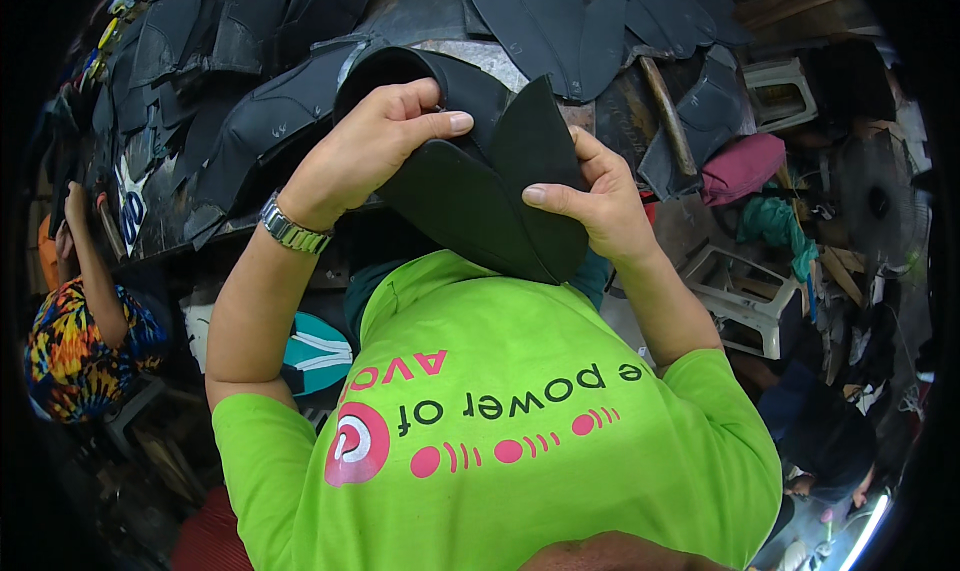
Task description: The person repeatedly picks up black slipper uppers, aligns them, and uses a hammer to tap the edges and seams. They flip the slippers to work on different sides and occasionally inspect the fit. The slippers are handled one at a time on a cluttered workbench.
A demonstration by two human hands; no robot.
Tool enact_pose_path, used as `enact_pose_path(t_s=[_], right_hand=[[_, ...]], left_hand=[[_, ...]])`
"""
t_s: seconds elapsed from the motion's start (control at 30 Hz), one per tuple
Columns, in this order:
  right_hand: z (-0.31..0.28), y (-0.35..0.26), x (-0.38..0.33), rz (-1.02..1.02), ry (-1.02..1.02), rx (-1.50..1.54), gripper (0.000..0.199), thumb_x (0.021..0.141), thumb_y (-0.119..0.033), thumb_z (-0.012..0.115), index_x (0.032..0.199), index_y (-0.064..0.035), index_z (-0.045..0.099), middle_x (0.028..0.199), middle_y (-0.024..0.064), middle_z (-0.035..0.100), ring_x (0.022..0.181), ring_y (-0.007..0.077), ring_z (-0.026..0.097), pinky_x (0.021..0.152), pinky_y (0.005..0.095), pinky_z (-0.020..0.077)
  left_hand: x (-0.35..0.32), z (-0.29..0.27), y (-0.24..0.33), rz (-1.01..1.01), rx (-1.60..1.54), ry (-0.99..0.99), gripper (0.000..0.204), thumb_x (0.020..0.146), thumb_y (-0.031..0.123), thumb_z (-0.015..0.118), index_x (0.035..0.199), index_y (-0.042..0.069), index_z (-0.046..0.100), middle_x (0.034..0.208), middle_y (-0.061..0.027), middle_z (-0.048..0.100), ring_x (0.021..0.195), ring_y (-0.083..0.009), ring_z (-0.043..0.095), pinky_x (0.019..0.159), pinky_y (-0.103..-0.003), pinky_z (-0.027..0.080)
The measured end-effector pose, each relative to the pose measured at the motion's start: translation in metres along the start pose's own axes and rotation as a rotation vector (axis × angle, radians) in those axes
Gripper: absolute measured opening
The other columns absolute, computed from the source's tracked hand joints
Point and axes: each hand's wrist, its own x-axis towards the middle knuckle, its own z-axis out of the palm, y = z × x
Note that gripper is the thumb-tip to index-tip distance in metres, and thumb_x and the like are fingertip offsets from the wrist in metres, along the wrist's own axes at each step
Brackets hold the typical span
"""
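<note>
In front of my chest I hold a black boot upper (455, 196), made of curved, flexible panels that spread apart in a V. My left hand (365, 146), with a metal watch on its wrist, grips it near the rounded loop at the upper left; the fingers curl and the thumb lies toward the middle. On the other side my right hand (600, 196) pinches the pointed right panel, its thumb on the near face and the fingers partly hidden behind. Just beyond the left hand lies another black upper (275, 116) with a pale chalk mark.
Black cut panels (545, 31) overlap across the dark worktable. A wooden tool handle (668, 116) lies at its right, beside a maroon cloth bundle (743, 169). Pale plastic stools (735, 306) and a fan (880, 203) stand to the right. At far left sits another person (90, 341).
</note>
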Motion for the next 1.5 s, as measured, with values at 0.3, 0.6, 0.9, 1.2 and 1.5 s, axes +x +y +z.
enact_pose_path(t_s=[0.3,0.6,0.9,1.2,1.5], right_hand=[[0.004,0.003,-0.001,0.026,0.029,0.047,0.044,0.082,-0.002,0.079,0.121,0.0003,0.061,0.105,0.0043,0.069,0.092,0.0091,0.065,0.084,0.0250,0.0535],[0.002,0.007,0.000,0.086,0.036,0.100,0.049,0.081,0.000,0.079,0.125,0.0022,0.059,0.109,0.0075,0.070,0.095,0.0114,0.067,0.086,0.0270,0.0560],[0.003,0.008,0.001,0.116,0.040,0.133,0.050,0.081,0.001,0.078,0.127,0.0026,0.058,0.110,0.0086,0.070,0.095,0.0119,0.068,0.087,0.0275,0.0565],[0.007,0.008,0.001,0.086,0.046,0.124,0.044,0.082,0.001,0.078,0.121,0.0015,0.060,0.108,0.0064,0.069,0.093,0.0100,0.066,0.085,0.0264,0.0555],[0.011,0.010,0.003,0.064,0.054,0.117,0.038,0.083,0.000,0.078,0.117,0.0006,0.061,0.105,0.0054,0.069,0.092,0.0092,0.066,0.083,0.0252,0.0553]], left_hand=[[0.001,0.004,-0.004,0.026,0.019,0.007,0.018,0.097,0.019,0.066,0.104,0.003,0.064,0.096,0.0032,0.066,0.086,-0.0017,0.061,0.075,-0.019,0.051],[-0.001,0.011,-0.006,0.026,-0.042,0.057,0.025,0.097,0.021,0.066,0.106,-0.002,0.065,0.091,0.0006,0.066,0.079,-0.0035,0.060,0.070,-0.020,0.049],[0.000,0.010,-0.010,0.014,-0.081,0.049,0.025,0.096,0.021,0.067,0.105,-0.002,0.065,0.089,0.0003,0.066,0.078,-0.0042,0.060,0.070,-0.021,0.049],[0.001,0.005,-0.014,-0.028,-0.141,0.004,0.023,0.094,0.021,0.069,0.103,-0.001,0.065,0.088,0.0016,0.066,0.077,-0.0031,0.060,0.068,-0.019,0.049],[-0.005,0.007,-0.006,-0.066,-0.197,-0.019,0.025,0.093,0.018,0.070,0.108,-0.001,0.064,0.093,0.0006,0.067,0.081,-0.0045,0.062,0.072,-0.020,0.049]])
